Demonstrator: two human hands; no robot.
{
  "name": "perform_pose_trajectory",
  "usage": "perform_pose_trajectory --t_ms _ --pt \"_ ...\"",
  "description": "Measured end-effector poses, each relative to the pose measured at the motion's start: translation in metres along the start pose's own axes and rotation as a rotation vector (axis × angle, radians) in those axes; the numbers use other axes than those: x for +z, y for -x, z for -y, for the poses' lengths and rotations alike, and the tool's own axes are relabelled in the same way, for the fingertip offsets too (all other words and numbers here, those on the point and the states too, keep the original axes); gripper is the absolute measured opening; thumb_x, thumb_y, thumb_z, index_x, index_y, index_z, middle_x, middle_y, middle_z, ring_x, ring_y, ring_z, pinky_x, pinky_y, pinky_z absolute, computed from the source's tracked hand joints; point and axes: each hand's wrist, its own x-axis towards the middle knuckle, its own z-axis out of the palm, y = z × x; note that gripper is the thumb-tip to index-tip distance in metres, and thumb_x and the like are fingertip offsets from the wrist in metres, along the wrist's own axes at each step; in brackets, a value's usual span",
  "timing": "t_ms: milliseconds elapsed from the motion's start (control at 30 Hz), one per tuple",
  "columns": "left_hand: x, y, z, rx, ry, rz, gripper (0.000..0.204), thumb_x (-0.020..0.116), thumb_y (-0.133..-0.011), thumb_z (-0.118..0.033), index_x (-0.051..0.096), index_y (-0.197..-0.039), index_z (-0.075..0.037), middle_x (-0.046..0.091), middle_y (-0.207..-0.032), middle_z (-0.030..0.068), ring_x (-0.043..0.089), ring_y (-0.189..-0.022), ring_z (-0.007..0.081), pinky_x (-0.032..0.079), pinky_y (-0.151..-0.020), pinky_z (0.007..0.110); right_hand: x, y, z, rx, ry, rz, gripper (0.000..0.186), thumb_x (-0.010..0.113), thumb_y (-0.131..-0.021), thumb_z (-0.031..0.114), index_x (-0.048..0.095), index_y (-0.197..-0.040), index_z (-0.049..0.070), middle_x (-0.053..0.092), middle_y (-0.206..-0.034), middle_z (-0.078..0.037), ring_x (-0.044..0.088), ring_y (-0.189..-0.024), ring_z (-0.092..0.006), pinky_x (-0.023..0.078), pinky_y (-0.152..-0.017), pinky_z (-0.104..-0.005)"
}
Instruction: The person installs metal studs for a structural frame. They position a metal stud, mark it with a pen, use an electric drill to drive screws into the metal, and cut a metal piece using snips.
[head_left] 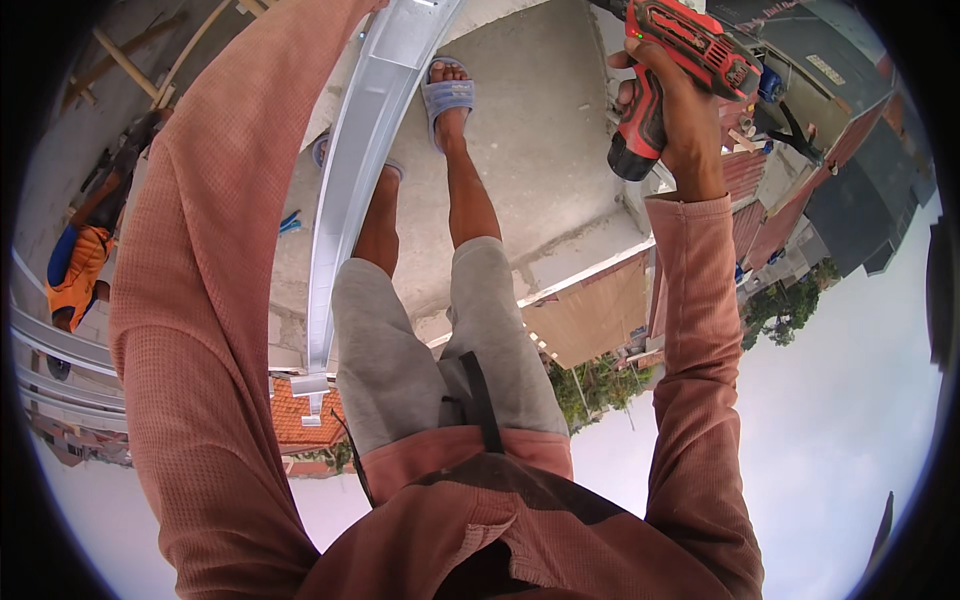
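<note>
My right hand (680, 120) grips a red and black cordless drill (680, 50) by its handle at the top right, over the edge of the concrete ledge. My left arm, in a pink sleeve, reaches up along the left side; only a sliver of my left hand (376, 5) shows at the top edge, fingers hidden. Just right of that arm a long silver metal channel (345, 210) runs from the top edge down beside my legs, with short metal pieces at its lower end. My feet in grey-blue sandals (447, 98) stand on the concrete either side of it.
A co-worker (80, 270) in orange and blue is at the far left beside more metal rails (60, 350) and wooden poles (130, 70). A small blue object (290, 222) lies on the concrete (530, 130). The ledge edge drops toward roofs (840, 220) and trees (780, 310) below.
</note>
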Motion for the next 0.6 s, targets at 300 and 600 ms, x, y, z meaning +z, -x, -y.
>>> perform_pose_trajectory --t_ms 300,600 --pt "0.002 0.013 -0.022 -0.055 0.023 0.006 0.049 0.071 -0.097 -0.022 0.060 -0.135 0.007 0.067 -0.129 0.0239 0.070 -0.109 0.0337 0.053 -0.099 0.044 -0.012 -0.006 -0.002 0.056 -0.162 0.019 0.033 0.075 -0.090 0.022 0.065 -0.118 0.006 0.072 -0.094 -0.012 0.064 -0.057 -0.0163 0.054 -0.049 -0.0319" --pt "0.000 0.008 -0.014 -0.013 0.014 0.022 0.045 0.069 -0.098 -0.020 0.061 -0.135 0.006 0.068 -0.129 0.0229 0.070 -0.110 0.0338 0.053 -0.099 0.045 -0.002 -0.004 -0.008 -0.027 -0.172 -0.003 0.035 0.072 -0.092 0.022 0.063 -0.121 0.005 0.074 -0.099 -0.016 0.065 -0.056 -0.0163 0.055 -0.049 -0.0311"
